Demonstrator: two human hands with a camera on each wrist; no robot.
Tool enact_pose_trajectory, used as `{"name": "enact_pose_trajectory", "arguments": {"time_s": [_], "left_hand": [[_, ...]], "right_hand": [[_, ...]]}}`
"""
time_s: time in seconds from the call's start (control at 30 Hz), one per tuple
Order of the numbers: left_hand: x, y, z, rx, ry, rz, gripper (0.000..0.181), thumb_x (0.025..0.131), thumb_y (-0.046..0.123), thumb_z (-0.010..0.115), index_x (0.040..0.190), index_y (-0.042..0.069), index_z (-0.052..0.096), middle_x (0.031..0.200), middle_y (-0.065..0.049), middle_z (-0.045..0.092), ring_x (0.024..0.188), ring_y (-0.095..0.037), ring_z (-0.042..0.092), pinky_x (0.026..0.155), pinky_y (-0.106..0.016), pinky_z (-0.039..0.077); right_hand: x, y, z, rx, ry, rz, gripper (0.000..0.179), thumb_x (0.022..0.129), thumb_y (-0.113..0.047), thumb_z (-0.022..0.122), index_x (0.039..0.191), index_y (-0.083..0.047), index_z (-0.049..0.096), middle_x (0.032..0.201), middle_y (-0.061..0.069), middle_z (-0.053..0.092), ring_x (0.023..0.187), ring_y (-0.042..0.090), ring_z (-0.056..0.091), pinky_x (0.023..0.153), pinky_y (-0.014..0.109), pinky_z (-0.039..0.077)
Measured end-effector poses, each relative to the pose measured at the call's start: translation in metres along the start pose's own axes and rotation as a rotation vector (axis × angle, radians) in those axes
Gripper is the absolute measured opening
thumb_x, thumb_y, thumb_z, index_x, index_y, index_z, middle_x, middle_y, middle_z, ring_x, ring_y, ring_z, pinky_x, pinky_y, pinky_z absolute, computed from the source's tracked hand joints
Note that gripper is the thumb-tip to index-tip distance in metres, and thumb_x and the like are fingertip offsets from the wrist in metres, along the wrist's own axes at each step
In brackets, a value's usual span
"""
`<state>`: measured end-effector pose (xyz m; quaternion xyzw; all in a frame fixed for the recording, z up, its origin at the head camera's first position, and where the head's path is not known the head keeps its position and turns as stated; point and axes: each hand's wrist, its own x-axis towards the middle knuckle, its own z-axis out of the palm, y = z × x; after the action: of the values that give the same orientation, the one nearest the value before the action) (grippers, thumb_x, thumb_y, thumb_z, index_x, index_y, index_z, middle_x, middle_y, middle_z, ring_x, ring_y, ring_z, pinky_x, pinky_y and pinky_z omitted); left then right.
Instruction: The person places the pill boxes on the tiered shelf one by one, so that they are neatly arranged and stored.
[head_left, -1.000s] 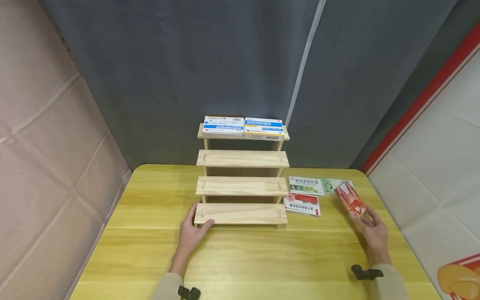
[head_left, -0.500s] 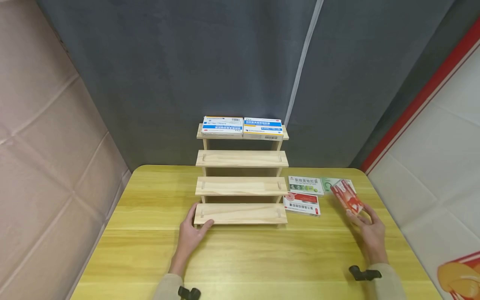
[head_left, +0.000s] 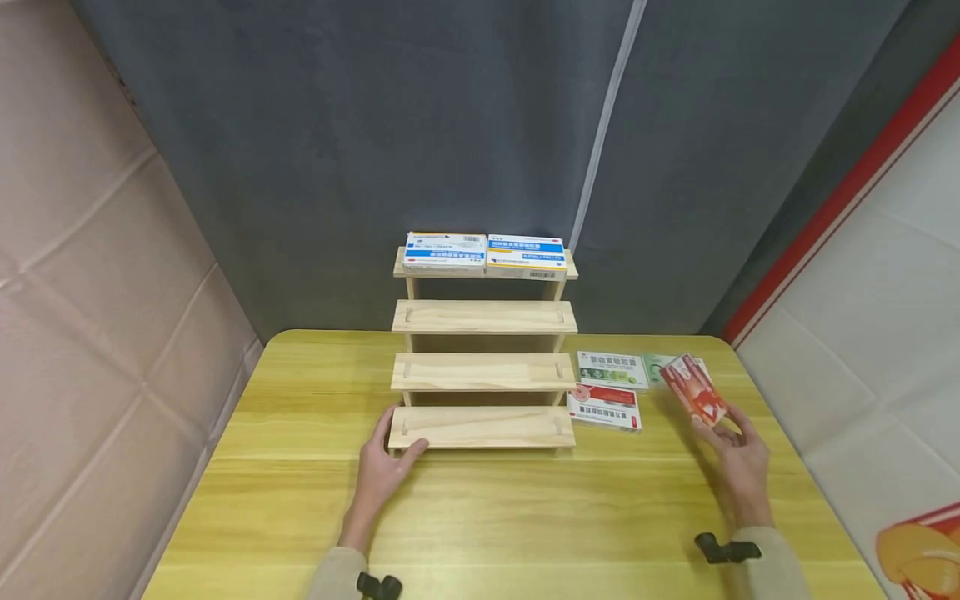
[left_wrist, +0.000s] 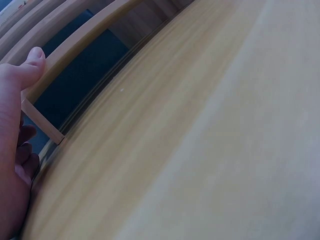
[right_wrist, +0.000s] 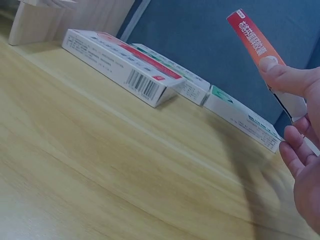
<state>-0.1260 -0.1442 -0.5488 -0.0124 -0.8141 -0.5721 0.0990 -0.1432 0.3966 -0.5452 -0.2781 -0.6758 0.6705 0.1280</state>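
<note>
A four-tier wooden step rack (head_left: 483, 427) stands mid-table. My left hand (head_left: 381, 471) grips the left end of its lowest tier, the thumb over the front edge and the fingers curled down the side, as the left wrist view shows. Off to the right, my right hand (head_left: 738, 462) pinches a red medicine box (head_left: 694, 390) by its near end, thumb on one side. The box is tilted and raised above the table (right_wrist: 125, 165). Beneath its far end in the head view lies a green-and-white medicine box (right_wrist: 242, 116), partly hidden.
Two blue-and-white medicine boxes (head_left: 527, 257) lie side by side on the top tier. Right of the rack are a white-and-green box (head_left: 611, 371) and a red-and-white box (head_left: 603, 408). A dark curtain (head_left: 375, 125) hangs behind the table.
My right hand has shifted slightly left and away from me with the red medicine box, mostly in the first half second. The left hand stays on the rack.
</note>
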Motion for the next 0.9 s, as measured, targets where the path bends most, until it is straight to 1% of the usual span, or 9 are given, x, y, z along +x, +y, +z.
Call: {"name": "enact_pose_trajectory", "arguments": {"time_s": [0.03,0.2,0.27,0.33,0.43,0.53,0.6,0.73,0.9], "left_hand": [[0.000,0.000,0.000,0.001,0.000,-0.001,0.084,0.086,0.017,0.082,0.154,-0.002,0.036,0.148,-0.026,0.051,0.137,-0.044,0.050,0.118,-0.053,0.040],[0.000,0.001,-0.001,0.010,-0.007,-0.007,0.084,0.087,0.018,0.081,0.154,-0.002,0.035,0.150,-0.026,0.049,0.140,-0.043,0.047,0.119,-0.051,0.039],[0.000,-0.001,-0.001,0.010,-0.008,-0.008,0.084,0.087,0.018,0.081,0.154,-0.002,0.034,0.150,-0.027,0.048,0.140,-0.043,0.047,0.119,-0.050,0.039],[0.000,-0.006,0.001,0.009,-0.005,-0.008,0.085,0.087,0.017,0.081,0.155,-0.002,0.034,0.151,-0.027,0.048,0.140,-0.043,0.047,0.119,-0.050,0.038],[0.003,-0.019,0.005,0.003,0.006,-0.016,0.085,0.087,0.017,0.081,0.156,0.000,0.033,0.152,-0.026,0.047,0.141,-0.043,0.045,0.120,-0.051,0.036],[0.005,-0.032,0.007,0.023,0.012,-0.019,0.085,0.087,0.017,0.081,0.156,0.003,0.034,0.153,-0.024,0.047,0.142,-0.042,0.045,0.120,-0.052,0.036],[0.006,-0.037,0.006,0.024,0.010,-0.017,0.085,0.086,0.019,0.082,0.156,0.006,0.035,0.153,-0.022,0.048,0.142,-0.041,0.046,0.120,-0.050,0.038],[0.007,-0.040,0.005,0.016,0.003,-0.008,0.086,0.085,0.021,0.083,0.155,0.008,0.036,0.152,-0.020,0.049,0.141,-0.040,0.047,0.119,-0.050,0.040],[0.006,-0.041,0.004,-0.001,-0.001,0.002,0.086,0.085,0.020,0.083,0.156,0.007,0.035,0.151,-0.022,0.050,0.140,-0.042,0.047,0.118,-0.054,0.040]], "right_hand": [[-0.001,-0.001,0.001,0.008,0.000,-0.004,0.074,0.084,-0.014,0.084,0.148,-0.018,0.049,0.098,-0.017,0.062,0.083,-0.004,0.060,0.068,0.005,0.049],[-0.006,-0.005,0.005,0.024,-0.015,-0.042,0.071,0.084,-0.011,0.083,0.147,-0.018,0.050,0.104,-0.014,0.060,0.083,-0.003,0.060,0.064,0.007,0.048],[-0.009,-0.007,0.007,0.027,-0.021,-0.054,0.070,0.085,-0.010,0.083,0.146,-0.018,0.049,0.105,-0.013,0.059,0.083,-0.003,0.059,0.063,0.007,0.047],[-0.011,-0.010,0.009,0.016,-0.015,-0.063,0.069,0.085,-0.011,0.083,0.145,-0.019,0.050,0.101,-0.013,0.060,0.083,-0.002,0.059,0.063,0.008,0.046],[-0.015,-0.014,0.013,0.005,0.003,-0.071,0.070,0.084,-0.011,0.084,0.145,-0.019,0.051,0.099,-0.012,0.059,0.086,-0.001,0.058,0.062,0.008,0.046],[-0.018,-0.019,0.017,0.015,0.019,-0.072,0.071,0.082,-0.010,0.085,0.144,-0.020,0.053,0.106,-0.011,0.057,0.092,0.001,0.056,0.064,0.006,0.048],[-0.020,-0.021,0.019,0.029,0.022,-0.076,0.070,0.082,-0.008,0.085,0.144,-0.020,0.054,0.112,-0.011,0.055,0.097,0.002,0.054,0.066,0.004,0.049],[-0.023,-0.027,0.022,0.026,0.017,-0.095,0.072,0.082,-0.007,0.085,0.145,-0.020,0.053,0.119,-0.012,0.053,0.105,0.002,0.052,0.072,0.002,0.050],[-0.028,-0.033,0.025,0.019,0.007,-0.126,0.074,0.082,-0.007,0.084,0.147,-0.020,0.051,0.118,-0.012,0.054,0.114,0.005,0.051,0.079,0.000,0.049]]}}
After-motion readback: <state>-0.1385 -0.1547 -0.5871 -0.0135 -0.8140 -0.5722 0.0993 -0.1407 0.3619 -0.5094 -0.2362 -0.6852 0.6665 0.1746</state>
